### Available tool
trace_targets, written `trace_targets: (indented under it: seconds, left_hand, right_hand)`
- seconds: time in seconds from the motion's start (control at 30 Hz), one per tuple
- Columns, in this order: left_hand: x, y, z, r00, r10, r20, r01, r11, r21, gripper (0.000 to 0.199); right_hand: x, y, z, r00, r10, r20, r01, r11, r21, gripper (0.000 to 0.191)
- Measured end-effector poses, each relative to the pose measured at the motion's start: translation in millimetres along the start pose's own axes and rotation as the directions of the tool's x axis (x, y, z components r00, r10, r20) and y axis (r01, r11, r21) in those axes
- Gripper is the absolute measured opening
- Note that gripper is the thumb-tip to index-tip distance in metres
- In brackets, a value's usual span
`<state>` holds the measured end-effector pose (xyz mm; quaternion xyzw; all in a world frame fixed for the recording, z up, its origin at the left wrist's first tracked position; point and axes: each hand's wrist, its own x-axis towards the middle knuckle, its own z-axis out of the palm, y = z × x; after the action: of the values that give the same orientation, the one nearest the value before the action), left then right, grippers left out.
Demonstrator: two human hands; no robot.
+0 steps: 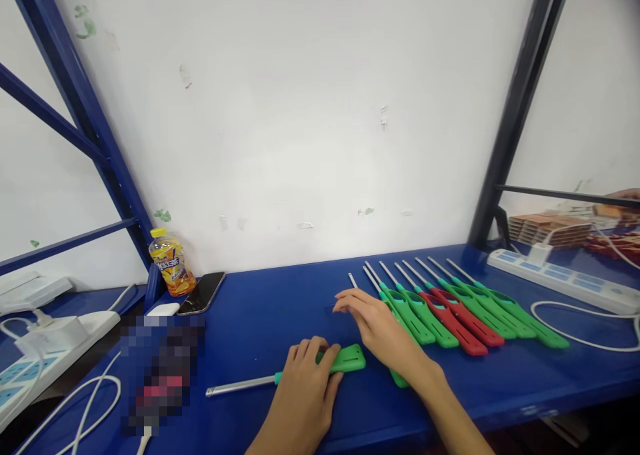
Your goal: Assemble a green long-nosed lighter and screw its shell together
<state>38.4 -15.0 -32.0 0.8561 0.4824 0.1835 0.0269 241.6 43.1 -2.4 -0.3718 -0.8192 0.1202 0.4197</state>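
My left hand (305, 392) is wrapped over the handle of a green lighter (353, 359), whose long metal tube points left along the blue table (260, 322). To its right, my right hand (373, 322) hovers with bent fingers over another green lighter (399, 378), hiding part of it; whether its fingertips touch anything is unclear. Beside that hand lies a slanted row of several green lighters (413, 318) with red lighters (453, 325) among them, tubes toward the wall.
A drink bottle (173, 265) and a phone (203, 293) stand and lie at the back left. White power strips (565, 278) and cables lie at both sides. Blue metal posts (83, 108) frame the wall. A blurred-out object sits at the left.
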Motion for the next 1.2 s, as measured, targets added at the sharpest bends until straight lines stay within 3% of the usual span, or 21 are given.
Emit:
trace_targets:
  seconds: [0.2,0.43,0.7,0.83,1.0,1.2]
  left_hand:
    - [-1,-2,1.5,1.0,0.014,0.001,-0.014,1.0,-0.001,0.039]
    - [1,-2,1.3,1.0,0.028,0.012,-0.028,1.0,0.014,0.043]
    - [2,-9,7.9,0.995,0.091,-0.041,-0.091,0.996,-0.015,0.06]
    - [1,-13,13.6,0.992,0.114,-0.058,-0.116,0.992,-0.049,0.077]
    - [-2,-15,15.5,0.996,0.081,-0.042,-0.085,0.993,-0.088,0.079]
    - [-4,-12,11.3,0.999,0.034,-0.013,-0.034,0.998,-0.061,0.08]
  right_hand:
    - [-2,8,3,0.999,0.019,0.037,-0.014,0.991,-0.137,0.043]
    - [-10,25,10,1.0,0.014,-0.017,-0.018,0.969,-0.246,0.034]
    - [3,26,-6,0.965,0.014,-0.264,-0.097,0.948,-0.303,0.03]
    - [3,37,-30,0.902,0.022,-0.431,-0.168,0.938,-0.305,0.026]
    - [-9,62,-67,0.756,0.094,-0.648,-0.332,0.908,-0.256,0.025]
    - [-24,88,-95,0.628,0.223,-0.746,-0.48,0.865,-0.145,0.031]
